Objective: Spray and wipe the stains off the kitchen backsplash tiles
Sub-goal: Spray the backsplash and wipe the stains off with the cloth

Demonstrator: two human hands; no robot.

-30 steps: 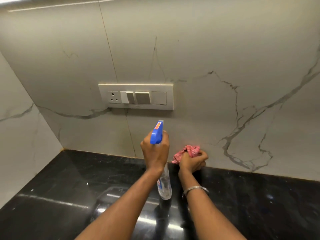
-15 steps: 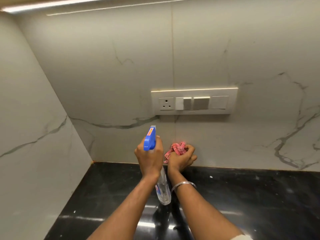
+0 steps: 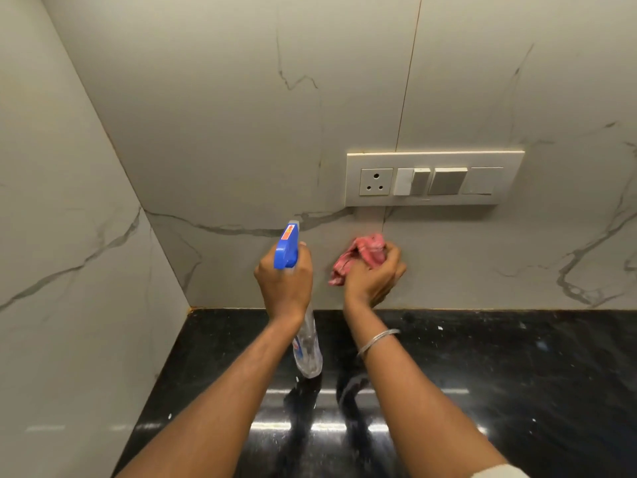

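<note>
At the centre of the frame the left hand (image 3: pixel 284 284) has its grip wrapped round the neck of a blue-headed clear plastic spray bottle (image 3: pixel 286 251). The nozzle is aimed at the wall, and the clear body hangs below the wrist, above the glossy black stone tabletop (image 3: pixel 517 374). Just right of it is the right hand (image 3: pixel 374 281), with a thin silver bangle (image 3: pixel 377 339) on its wrist. Its grip is closed on a crumpled pink-red cloth (image 3: pixel 358 253), held against the pale, grey-veined marble backsplash tiles (image 3: pixel 241 132) — low on the wall, a little above the tabletop's back edge. Up and to the right of the cloth sits a cream rectangular switch plate (image 3: pixel 434 179) with one socket. The tiled corner runs down the left of the frame.
</note>
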